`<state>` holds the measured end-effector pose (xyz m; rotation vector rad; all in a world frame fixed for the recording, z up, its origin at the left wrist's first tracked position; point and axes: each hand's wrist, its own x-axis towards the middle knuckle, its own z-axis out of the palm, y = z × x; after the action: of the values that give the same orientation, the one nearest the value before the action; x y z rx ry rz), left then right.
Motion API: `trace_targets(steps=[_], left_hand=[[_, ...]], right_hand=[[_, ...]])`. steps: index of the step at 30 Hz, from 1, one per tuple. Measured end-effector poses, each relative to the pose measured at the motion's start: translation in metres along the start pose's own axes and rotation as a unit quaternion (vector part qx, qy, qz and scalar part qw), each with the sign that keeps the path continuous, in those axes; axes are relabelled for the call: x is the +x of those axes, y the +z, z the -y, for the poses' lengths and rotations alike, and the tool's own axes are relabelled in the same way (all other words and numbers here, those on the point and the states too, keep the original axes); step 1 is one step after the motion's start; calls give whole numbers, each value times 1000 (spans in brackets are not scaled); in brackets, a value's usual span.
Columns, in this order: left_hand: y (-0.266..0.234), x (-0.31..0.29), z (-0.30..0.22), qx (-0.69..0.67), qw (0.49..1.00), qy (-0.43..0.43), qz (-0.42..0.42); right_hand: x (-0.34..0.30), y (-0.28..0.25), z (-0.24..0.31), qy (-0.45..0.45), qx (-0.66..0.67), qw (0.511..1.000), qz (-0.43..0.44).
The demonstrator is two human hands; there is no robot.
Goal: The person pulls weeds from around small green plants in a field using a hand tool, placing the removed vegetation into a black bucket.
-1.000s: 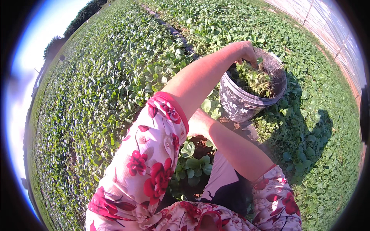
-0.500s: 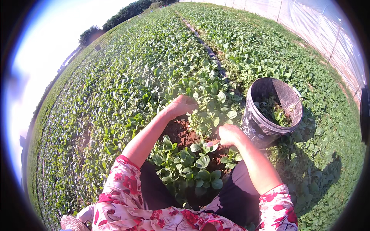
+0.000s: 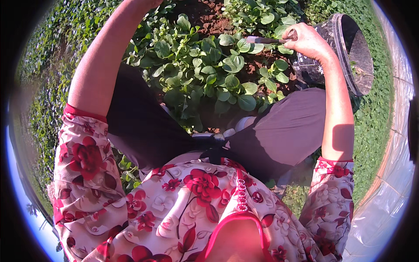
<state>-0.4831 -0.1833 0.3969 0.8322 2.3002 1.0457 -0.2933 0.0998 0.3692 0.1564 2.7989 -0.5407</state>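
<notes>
My right hand is closed round a small hand tool with a narrow dark shaft and a flattened pale tip, which points left over low leafy green plants. At the top edge, only a little of my left hand shows; its fingers are cut off, and whether it holds anything is hidden. Beside my right hand stands a dark, dirt-smeared bucket, its mouth facing right in this view. A few green bits lie inside it.
Reddish bare soil shows between the plants. My bent knees, in dark trousers, flank the near plants. Dense greens cover the left, and pale plastic sheeting runs along the far right.
The view has tilted down toward my lap. My right hand has drawn away from the plants to beside the bucket, the tool still in it. My left hand has almost left the picture.
</notes>
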Motion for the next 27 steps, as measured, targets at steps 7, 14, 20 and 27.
trace_targets(steps=[7, 14, 20, 27], left_hand=[[-22, -15, 32, -37, 999, -16, 0], [-13, -7, 45, 9, 998, 5, -61], [-22, 6, 67, 0, 998, -32, -52], [-33, 10, 74, -22, 994, -78, -67]], right_hand=[[33, 30, -17, 1, -9, 999, 44], [75, 66, -72, 107, 69, 983, 132], [86, 46, -55, 93, 59, 990, 84], [112, 52, -21, 66, 47, 994, 79]])
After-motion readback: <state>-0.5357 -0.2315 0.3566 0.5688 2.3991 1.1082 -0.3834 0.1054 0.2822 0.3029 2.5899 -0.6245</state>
